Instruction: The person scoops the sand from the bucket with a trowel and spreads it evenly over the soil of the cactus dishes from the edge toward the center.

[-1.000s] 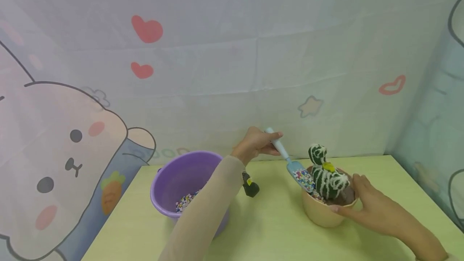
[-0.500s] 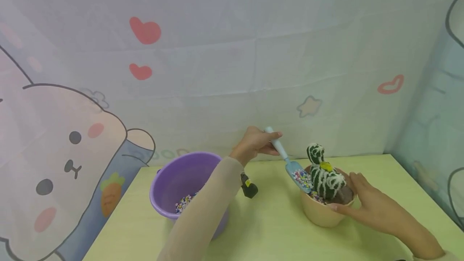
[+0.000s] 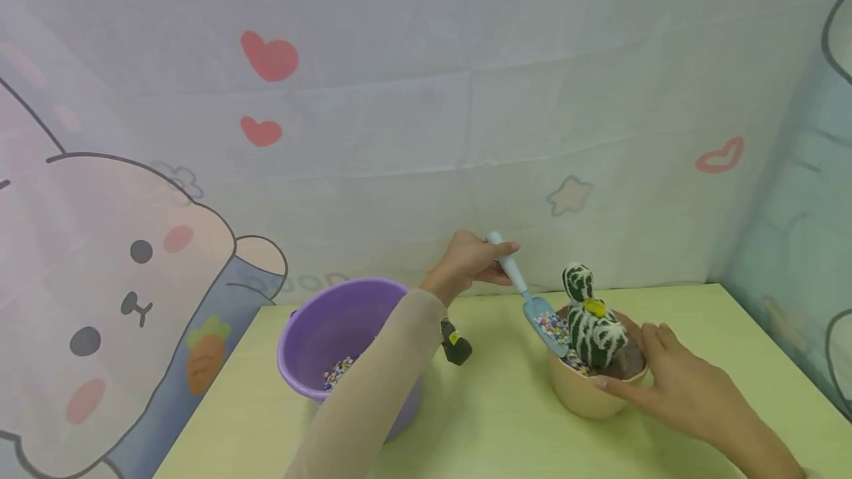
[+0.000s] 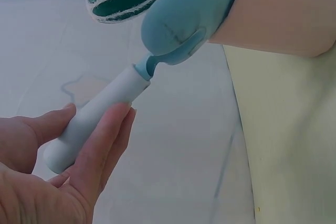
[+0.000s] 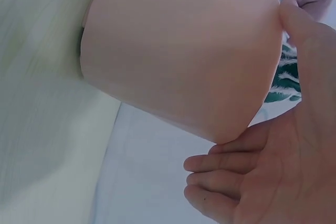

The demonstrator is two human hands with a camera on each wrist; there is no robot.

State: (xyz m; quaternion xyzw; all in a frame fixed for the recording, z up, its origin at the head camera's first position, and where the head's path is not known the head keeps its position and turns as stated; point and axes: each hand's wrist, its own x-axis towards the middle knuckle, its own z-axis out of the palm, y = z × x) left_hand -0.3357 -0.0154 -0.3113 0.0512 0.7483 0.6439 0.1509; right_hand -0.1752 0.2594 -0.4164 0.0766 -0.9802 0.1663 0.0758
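Note:
In the head view my left hand [image 3: 469, 261] pinches the pale handle of a small blue scoop [image 3: 547, 324] between thumb and fingers. The scoop tilts down to the right, its tip at the rim of a peach flowerpot [image 3: 586, 394]. Colourful pebbles [image 3: 552, 325] lie in the scoop and more sit in the pot beside it. A green cactus with white fuzzy lines [image 3: 594, 331] and a yellow piece stands in the pot on brown filling. My right hand [image 3: 688, 383] holds the pot's right side, thumb at the near rim, fingers at the far right.
A purple bucket [image 3: 299, 372] with loose pebbles stands left on the pale yellow table [image 3: 492, 420], partly behind the left sleeve. A small black object with a yellow mark [image 3: 456, 350] lies between bucket and pot. A printed cloth [image 3: 399, 131] hangs behind.
The flowerpot and my right hand have shifted slightly left, the cactus along with them. The scoop stays tilted at the rim, with only a slight shift.

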